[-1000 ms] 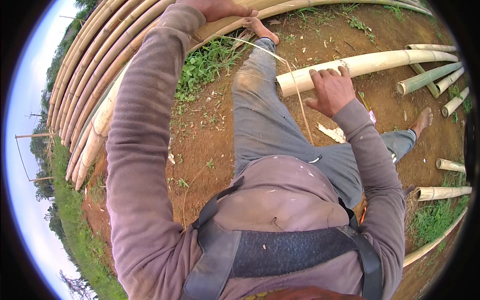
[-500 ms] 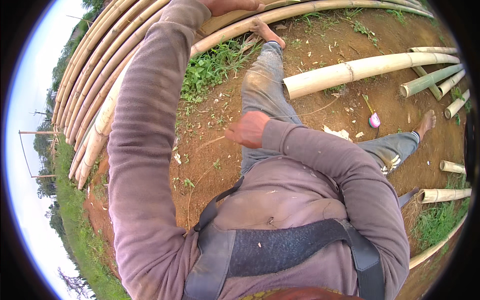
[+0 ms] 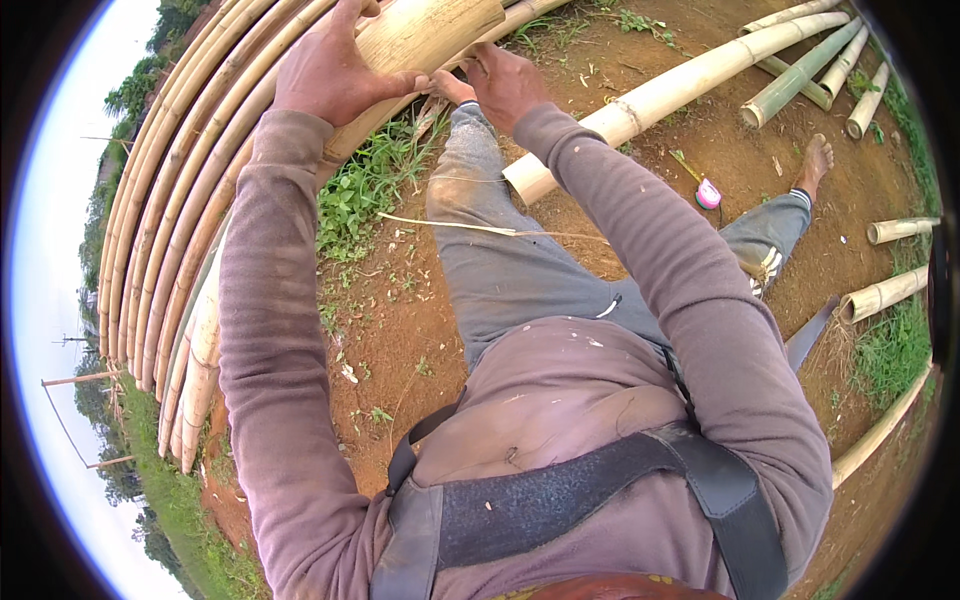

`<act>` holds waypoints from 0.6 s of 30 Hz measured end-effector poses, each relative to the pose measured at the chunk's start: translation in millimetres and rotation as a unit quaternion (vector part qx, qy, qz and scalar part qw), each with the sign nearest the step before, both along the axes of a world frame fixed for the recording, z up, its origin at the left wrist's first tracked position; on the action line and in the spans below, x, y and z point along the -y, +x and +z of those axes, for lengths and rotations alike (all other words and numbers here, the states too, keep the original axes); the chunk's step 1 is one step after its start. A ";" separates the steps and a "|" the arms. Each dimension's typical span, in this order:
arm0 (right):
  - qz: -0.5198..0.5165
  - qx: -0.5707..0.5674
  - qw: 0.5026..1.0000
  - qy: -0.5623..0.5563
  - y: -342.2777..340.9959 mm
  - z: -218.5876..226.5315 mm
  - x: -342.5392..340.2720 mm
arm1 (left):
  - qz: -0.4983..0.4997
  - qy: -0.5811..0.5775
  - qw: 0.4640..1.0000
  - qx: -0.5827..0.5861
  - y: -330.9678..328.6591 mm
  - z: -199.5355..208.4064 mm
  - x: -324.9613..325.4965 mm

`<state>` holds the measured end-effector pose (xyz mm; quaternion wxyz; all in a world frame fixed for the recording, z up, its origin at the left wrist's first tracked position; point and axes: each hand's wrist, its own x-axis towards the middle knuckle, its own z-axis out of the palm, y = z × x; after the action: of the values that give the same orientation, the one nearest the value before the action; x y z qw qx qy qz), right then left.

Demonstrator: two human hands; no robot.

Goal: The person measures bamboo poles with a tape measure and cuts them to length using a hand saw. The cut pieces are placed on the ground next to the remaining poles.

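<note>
My left hand (image 3: 335, 75) grips a thick pale bamboo pole (image 3: 430, 38) at the upper middle, thumb stretched along its near side and fingers over the top. The pole's cut end points right. At the underside of that end is my right hand (image 3: 505, 88), its fingers curled in and its tips partly hidden; what they hold cannot be made out. A thin bamboo strip (image 3: 450, 223) lies across my left thigh. Another cut bamboo pole (image 3: 660, 100) stretches from beside my right forearm toward the upper right.
A stack of long bamboo poles (image 3: 170, 230) curves along the left. Shorter bamboo pieces (image 3: 795, 85) lie at the upper right. A pink and white tape measure (image 3: 708, 194) rests on the dirt near my right leg. A saw-like blade (image 3: 810, 335) lies by my right elbow.
My right hand has moved up from over my lap to the pole's end. My left hand now shows wrapped around the pole, whose end has come into view. The view has shifted.
</note>
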<state>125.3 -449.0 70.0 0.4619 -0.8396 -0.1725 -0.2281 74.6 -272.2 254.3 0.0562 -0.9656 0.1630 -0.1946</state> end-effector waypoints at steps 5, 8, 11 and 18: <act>0.071 0.019 0.992 -0.105 -35.6 -27.4 11.7 | -0.042 -0.013 0.999 0.009 14.4 -19.8 1.6; 0.398 0.159 0.865 -0.260 -118.6 -79.0 -20.7 | 0.019 -0.015 0.999 -0.046 20.8 -23.8 11.5; 0.411 0.056 0.864 -0.286 -146.8 -97.9 -22.0 | 0.052 -0.021 0.996 -0.072 28.7 -38.5 3.4; 0.232 -0.443 0.699 0.511 -88.8 -89.5 21.6 | 0.045 -0.066 0.986 -0.144 -17.0 -101.9 11.4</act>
<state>36.5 -470.6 -19.5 0.8813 -0.4120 0.0052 0.2313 57.6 -283.6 152.4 -0.0227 -0.9915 0.1124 -0.0610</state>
